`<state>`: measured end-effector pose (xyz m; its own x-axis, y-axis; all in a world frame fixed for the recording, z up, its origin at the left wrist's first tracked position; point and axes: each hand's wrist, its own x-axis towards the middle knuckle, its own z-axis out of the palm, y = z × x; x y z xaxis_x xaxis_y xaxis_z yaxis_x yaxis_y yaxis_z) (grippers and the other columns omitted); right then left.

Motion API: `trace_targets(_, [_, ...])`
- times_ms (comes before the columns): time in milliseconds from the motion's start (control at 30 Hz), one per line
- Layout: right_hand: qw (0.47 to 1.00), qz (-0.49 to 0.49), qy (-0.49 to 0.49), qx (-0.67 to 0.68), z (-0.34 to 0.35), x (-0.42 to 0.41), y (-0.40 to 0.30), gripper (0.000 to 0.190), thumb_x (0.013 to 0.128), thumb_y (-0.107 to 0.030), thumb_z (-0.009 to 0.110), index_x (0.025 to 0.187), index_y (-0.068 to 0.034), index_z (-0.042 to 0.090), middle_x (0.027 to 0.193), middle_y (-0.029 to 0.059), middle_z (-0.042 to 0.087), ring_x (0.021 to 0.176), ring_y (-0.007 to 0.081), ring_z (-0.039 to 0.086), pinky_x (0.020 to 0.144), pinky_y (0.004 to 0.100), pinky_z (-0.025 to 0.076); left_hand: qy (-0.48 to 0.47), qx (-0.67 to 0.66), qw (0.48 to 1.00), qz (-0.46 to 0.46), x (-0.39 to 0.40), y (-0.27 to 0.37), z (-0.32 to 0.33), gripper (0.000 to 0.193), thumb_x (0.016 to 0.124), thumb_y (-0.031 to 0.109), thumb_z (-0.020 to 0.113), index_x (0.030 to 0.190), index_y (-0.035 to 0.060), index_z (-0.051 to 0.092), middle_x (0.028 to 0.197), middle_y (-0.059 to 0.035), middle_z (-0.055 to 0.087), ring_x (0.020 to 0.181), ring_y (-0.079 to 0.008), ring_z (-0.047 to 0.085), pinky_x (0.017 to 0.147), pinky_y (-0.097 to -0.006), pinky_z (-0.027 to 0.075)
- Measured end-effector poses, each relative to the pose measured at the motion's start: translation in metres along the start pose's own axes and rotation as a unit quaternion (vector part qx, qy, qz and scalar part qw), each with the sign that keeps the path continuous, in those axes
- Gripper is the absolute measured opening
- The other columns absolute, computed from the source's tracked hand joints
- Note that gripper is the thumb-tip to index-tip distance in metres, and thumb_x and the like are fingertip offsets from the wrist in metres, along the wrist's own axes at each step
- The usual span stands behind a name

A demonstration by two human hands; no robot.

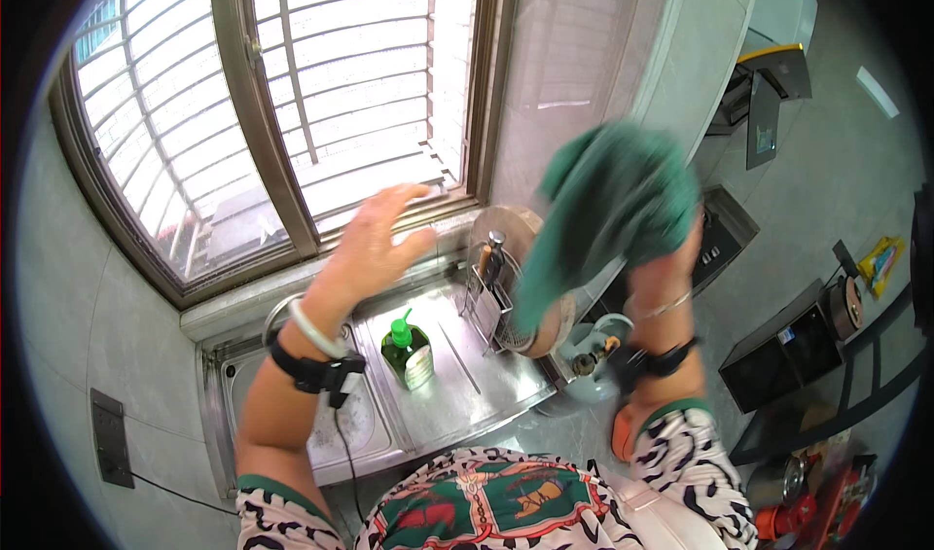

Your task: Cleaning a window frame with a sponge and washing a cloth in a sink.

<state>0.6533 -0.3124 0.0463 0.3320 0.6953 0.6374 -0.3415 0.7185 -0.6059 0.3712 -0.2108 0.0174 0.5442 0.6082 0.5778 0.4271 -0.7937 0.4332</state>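
My right hand (pixel 668 258) is raised and grips a green cloth (pixel 620 192), which is blurred and hangs down to the left. In front of the window my left hand (pixel 379 247) is lifted with its fingers apart, holding nothing. Below and to its right, a green pump bottle (pixel 408 353) stands on the metal drainboard (pixel 467 411) beside the sink (pixel 343 426). A metal rack (pixel 489 309) holding knives or utensils stands at the back of the drainboard, with round boards (pixel 503 222) beside it.
A barred window (pixel 306 236) rises behind the sink. Right of the drainboard stand a pale translucent container (pixel 595 386) and a stove (pixel 719 236) under a range hood. A black appliance (pixel 784 353) is at the right. A dark cable (pixel 346 455) hangs from my left wrist.
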Motion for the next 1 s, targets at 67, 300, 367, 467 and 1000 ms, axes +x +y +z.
trace_targets(67, [0.906, -0.197, -0.131, -0.351, 0.023, 0.067, -0.056, 0.023, 0.082, -0.012, 0.054, 0.1, 0.002, 0.057, 0.093, 0.0078, 0.063, 0.081, 0.0154, 0.06, 0.069, 0.0256, 0.049, 0.049, 0.082, 0.995, -0.003, 0.005, -0.02, -0.029, 0.038, 0.074, 0.024, 0.061, 0.107, 0.0076, 0.055, 0.12, -0.0213, 0.047, 0.114, -0.0341, 0.043, 0.097, -0.04, 0.032])
trace_targets(300, [0.11, -0.393, -0.113, -0.906, 0.04, 0.276, -0.096, 0.033, 0.073, -0.03, 0.058, 0.095, -0.006, 0.059, 0.102, 0.0137, 0.056, 0.101, 0.0298, 0.05, 0.095, 0.0462, 0.032, 0.153, 0.372, 0.914, -0.048, 0.083, -0.089, -0.121, 0.027, 0.075, 0.022, 0.061, 0.1, 0.0115, 0.06, 0.129, -0.0179, 0.04, 0.125, -0.0378, 0.028, 0.102, -0.0475, 0.023])
trace_targets(367, [0.122, -0.45, -0.099, -0.879, 0.025, 0.271, -0.069, 0.03, 0.072, -0.027, 0.054, 0.088, -0.002, 0.06, 0.099, 0.0143, 0.055, 0.105, 0.0278, 0.046, 0.098, 0.0514, 0.023, 0.175, 0.417, 0.889, -0.064, 0.104, -0.119, -0.126, 0.03, 0.075, 0.022, 0.061, 0.103, 0.0131, 0.06, 0.132, -0.0162, 0.036, 0.127, -0.0357, 0.025, 0.103, -0.049, 0.021])
trace_targets(467, [0.152, -0.371, -0.178, -0.898, 0.001, 0.214, -0.009, 0.035, 0.069, -0.018, 0.045, 0.094, 0.004, 0.057, 0.102, 0.0208, 0.053, 0.105, 0.033, 0.045, 0.097, 0.0479, 0.027, 0.166, 0.481, 0.852, -0.12, 0.112, -0.146, -0.138, 0.031, 0.076, 0.025, 0.062, 0.106, 0.0156, 0.059, 0.136, -0.0138, 0.031, 0.129, -0.0319, 0.022, 0.103, -0.0498, 0.02])
trace_targets(1000, [0.085, -0.317, -0.082, -0.941, 0.045, 0.309, 0.029, 0.047, 0.076, -0.032, 0.05, 0.115, -0.005, 0.049, 0.132, 0.0201, 0.034, 0.127, 0.0357, 0.023, 0.101, 0.0518, 0.019, 0.262, 0.504, 0.822, 0.04, 0.114, -0.263, -0.122, 0.023, 0.074, 0.001, 0.055, 0.088, 0.018, 0.061, 0.14, 0.0016, 0.027, 0.13, -0.0202, 0.022, 0.108, -0.044, 0.01])
